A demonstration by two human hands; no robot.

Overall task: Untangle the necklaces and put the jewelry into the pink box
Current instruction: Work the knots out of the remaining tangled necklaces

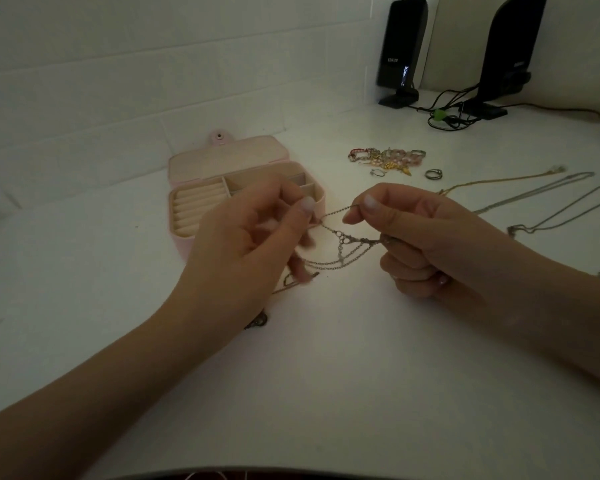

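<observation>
- The left hand and right hand each pinched part of a tangled necklace, holding it raised above the white table, probably to pull the strands apart.
- The necklace was a thin, dull chain; its loops met at a small knot of rings.
- The pink box sat open behind the left hand, its compartments seemingly empty.
- More chains and rings lay to the right.
</observation>
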